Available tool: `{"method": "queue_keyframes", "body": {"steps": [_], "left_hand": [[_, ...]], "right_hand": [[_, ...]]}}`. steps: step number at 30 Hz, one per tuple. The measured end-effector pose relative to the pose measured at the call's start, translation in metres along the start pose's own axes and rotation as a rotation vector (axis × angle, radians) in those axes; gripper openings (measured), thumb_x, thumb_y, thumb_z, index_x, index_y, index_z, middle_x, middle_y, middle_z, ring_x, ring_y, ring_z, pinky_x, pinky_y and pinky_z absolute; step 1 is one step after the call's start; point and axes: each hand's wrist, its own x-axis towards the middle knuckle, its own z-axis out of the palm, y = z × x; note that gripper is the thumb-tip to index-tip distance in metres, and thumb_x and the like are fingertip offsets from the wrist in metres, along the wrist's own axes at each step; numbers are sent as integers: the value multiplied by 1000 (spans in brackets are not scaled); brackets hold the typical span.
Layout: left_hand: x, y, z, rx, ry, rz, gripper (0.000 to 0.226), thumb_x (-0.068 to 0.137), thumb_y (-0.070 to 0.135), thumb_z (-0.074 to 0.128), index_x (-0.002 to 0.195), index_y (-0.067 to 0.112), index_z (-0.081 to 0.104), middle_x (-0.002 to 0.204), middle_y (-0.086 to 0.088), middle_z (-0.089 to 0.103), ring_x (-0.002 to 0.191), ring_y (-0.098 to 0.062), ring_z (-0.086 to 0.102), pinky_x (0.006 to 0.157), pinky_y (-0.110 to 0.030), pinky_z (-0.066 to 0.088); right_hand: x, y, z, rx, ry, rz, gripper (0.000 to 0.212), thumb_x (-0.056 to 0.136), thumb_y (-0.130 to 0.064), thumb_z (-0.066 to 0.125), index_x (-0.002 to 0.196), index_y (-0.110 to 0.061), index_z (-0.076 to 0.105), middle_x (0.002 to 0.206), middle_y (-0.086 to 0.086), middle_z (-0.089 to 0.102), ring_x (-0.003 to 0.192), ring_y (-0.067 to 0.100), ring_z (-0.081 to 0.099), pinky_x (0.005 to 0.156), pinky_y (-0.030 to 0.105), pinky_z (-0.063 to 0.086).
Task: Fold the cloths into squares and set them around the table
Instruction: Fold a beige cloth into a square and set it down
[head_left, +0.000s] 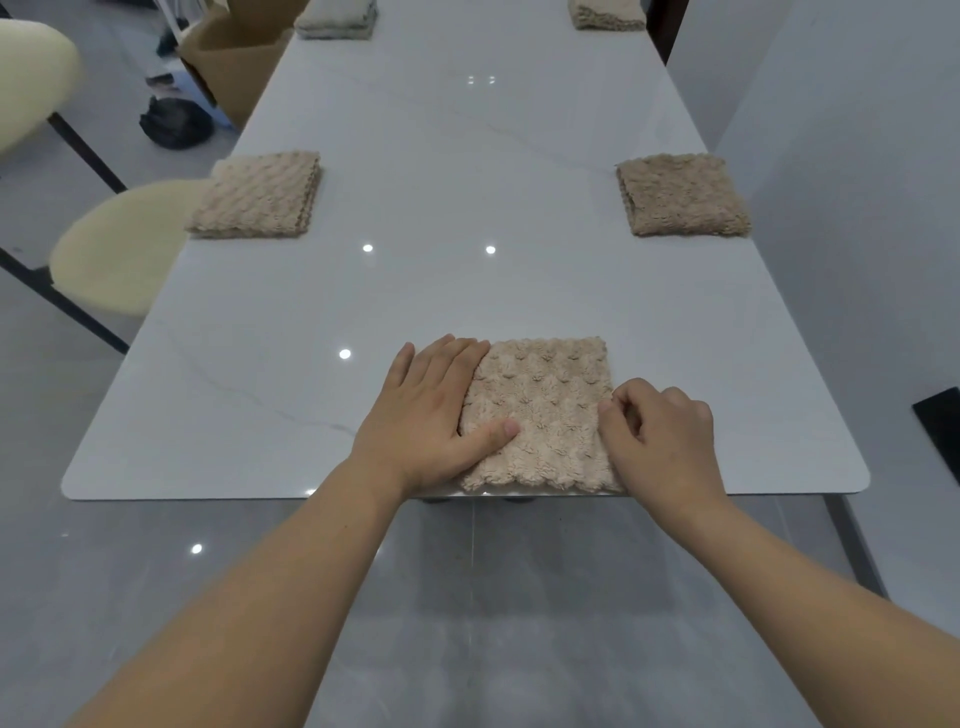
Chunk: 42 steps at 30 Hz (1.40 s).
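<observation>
A folded beige cloth (545, 410) lies as a square at the near edge of the white table (441, 182). My left hand (423, 410) lies flat on the cloth's left edge with fingers straight and the thumb pressing on top. My right hand (660, 431) has curled fingers at the cloth's right edge; what they hold is hidden. Two more folded beige cloths sit at the left side (257, 195) and the right side (683, 195) of the table. Two further folded cloths lie at the far left (335, 21) and the far right (605, 13).
Two cream chairs (119, 249) stand along the table's left side. A cardboard box (234, 62) and a black bag (174, 122) sit on the floor at the far left. A white wall (857, 156) runs close along the right, with a dark object (943, 431) beside it.
</observation>
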Motion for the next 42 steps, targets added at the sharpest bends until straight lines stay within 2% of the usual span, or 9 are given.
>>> {"method": "queue_keyframes", "body": {"steps": [12,14,16,19,23,32,35,39,42], "left_hand": [[-3,2,-1,-73,67,-26,86,86,76,23,154,24,20,159,6,26,148,-8,15,123,-39,1],[-7,5,-1,-129,125,-75,81,90,70,22,154,21,21,161,4,23,149,-7,13,124,-38,0],[-12,7,-3,-156,193,-112,75,95,63,21,154,16,24,162,1,23,150,-9,12,124,-36,0],[-18,9,-11,-101,235,-114,72,99,56,20,153,10,27,163,-3,20,152,-13,8,124,-35,-1],[-26,2,-27,4,198,-101,73,100,54,19,156,8,17,165,-5,9,152,-12,-2,124,-34,-2],[-30,12,-31,-319,196,-247,65,104,46,24,158,14,7,165,7,-1,149,2,-6,113,-5,-5],[-24,26,-20,-483,220,-260,65,102,47,24,158,19,5,164,13,-1,146,8,-4,114,-6,-2],[-16,36,-11,-670,239,-319,63,101,44,26,157,24,7,162,19,2,144,15,-1,112,-3,0],[-11,40,-9,-744,241,-368,58,105,39,28,158,25,9,163,18,4,143,15,0,108,1,0]], "right_hand": [[1,-7,-12,103,-58,98,18,93,-28,49,78,-20,52,60,-5,54,71,20,52,81,38,40],[1,-7,-21,122,-54,84,13,95,-28,47,92,-18,55,75,-4,60,77,20,56,78,38,44],[1,-4,-28,46,-69,-14,29,98,-29,42,118,-13,55,109,1,63,103,22,56,90,35,43],[6,4,-34,-225,-164,-238,56,100,-38,27,144,-5,37,150,14,37,140,28,33,116,37,21],[15,8,-42,-435,-246,-318,69,97,-45,10,153,-5,16,161,15,7,150,26,5,122,40,1],[17,4,-41,231,-336,-83,57,103,-38,26,153,-25,3,160,-14,-5,144,-8,-7,118,18,-2],[16,-11,-26,436,-307,-11,55,103,-35,28,154,-24,7,159,-19,0,141,-13,-3,113,8,-1],[16,-21,-8,632,-269,68,53,104,-35,31,154,-27,12,159,-21,8,142,-12,5,119,20,5],[17,-24,-1,667,-265,94,51,105,-31,32,153,-28,14,157,-23,10,140,-15,7,115,10,6]]}}
